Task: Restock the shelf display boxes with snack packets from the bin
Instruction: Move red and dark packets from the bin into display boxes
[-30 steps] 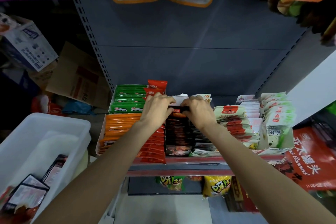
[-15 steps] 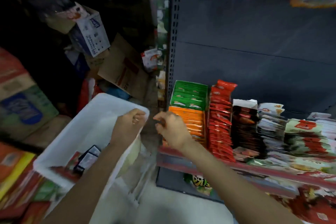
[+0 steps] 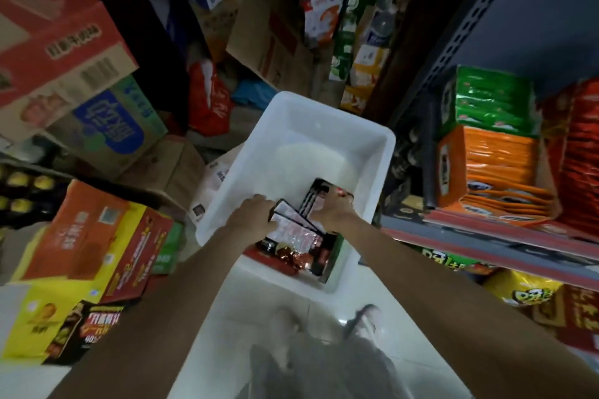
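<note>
A white plastic bin (image 3: 327, 121) stands on the floor left of the shelf. In its near end lie several dark snack packets (image 3: 299, 230) with pale pink faces. Both my hands are down inside the bin. My left hand (image 3: 251, 212) grips the left edge of a small stack of these packets. My right hand (image 3: 334, 209) holds the right side of the same stack, fingers curled over a black packet. On the shelf at the right stand display boxes of orange packets (image 3: 499, 172), green packets (image 3: 492, 100) and red packets (image 3: 580, 152).
Cardboard cartons are piled at the left: red ones (image 3: 55, 32), a blue-printed one (image 3: 110, 126), orange and yellow ones (image 3: 81, 236). More boxes and a red bag (image 3: 207, 100) crowd the back. White floor tiles (image 3: 259, 308) lie near me. Yellow bags (image 3: 525, 295) fill the lower shelf.
My view has swung from the shelf down to the bin. Both hands left the black packet row on the shelf, passed the bin rim and now hold packets inside the bin.
</note>
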{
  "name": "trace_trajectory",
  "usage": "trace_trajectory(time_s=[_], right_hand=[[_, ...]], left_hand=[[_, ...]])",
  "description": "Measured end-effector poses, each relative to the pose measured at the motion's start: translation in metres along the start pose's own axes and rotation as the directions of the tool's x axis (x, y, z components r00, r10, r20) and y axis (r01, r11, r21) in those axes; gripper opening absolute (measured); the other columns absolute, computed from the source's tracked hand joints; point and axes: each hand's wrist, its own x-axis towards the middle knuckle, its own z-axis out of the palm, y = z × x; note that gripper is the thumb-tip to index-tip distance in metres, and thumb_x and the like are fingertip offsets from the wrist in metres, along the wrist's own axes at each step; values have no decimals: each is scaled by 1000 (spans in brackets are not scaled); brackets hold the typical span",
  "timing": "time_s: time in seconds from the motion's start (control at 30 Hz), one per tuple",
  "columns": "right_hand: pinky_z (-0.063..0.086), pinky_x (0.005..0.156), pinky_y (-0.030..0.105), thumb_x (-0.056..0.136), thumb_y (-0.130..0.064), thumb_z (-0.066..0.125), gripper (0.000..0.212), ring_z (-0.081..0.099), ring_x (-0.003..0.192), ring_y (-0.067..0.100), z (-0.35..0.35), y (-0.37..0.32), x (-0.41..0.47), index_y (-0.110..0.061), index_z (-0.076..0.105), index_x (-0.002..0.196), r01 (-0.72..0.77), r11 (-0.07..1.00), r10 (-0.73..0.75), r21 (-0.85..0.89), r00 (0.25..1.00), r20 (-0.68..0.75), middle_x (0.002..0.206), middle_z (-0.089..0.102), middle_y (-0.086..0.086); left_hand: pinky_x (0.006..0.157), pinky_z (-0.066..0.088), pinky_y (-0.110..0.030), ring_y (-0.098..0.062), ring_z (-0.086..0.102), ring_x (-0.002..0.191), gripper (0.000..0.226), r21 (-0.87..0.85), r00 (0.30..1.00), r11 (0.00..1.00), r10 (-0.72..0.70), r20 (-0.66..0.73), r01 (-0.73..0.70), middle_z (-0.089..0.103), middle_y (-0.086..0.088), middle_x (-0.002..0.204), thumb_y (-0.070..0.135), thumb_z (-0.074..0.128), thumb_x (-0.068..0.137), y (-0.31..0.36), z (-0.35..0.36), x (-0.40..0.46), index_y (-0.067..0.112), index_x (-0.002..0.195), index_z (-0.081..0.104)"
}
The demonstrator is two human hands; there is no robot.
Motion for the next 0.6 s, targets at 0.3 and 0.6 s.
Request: trace_trajectory(time_s=[0.3, 0.6], right_hand=[[44, 95, 35, 85, -10, 66, 50, 44, 121, 29, -11, -4, 44, -7, 45, 130, 35, 951, -102, -308, 974, -203, 126, 49, 14], [40, 61, 32, 92, -14, 55, 7, 58, 76, 30, -55, -6, 33, -9, 60, 95, 222, 971, -240, -92, 870, -431, 80, 60, 14]], left_hand=[[102, 34, -43, -25, 32, 132, 67, 285, 999, 958, 1, 36, -11, 33, -7, 143, 46, 69, 79, -6, 11, 22, 16, 134, 47], [106, 34, -32, -26, 38, 126, 48, -180, 977, 978, 63, -205, -101, 41, -13, 134, 21, 59, 91, 8, -12, 32, 4, 134, 47]])
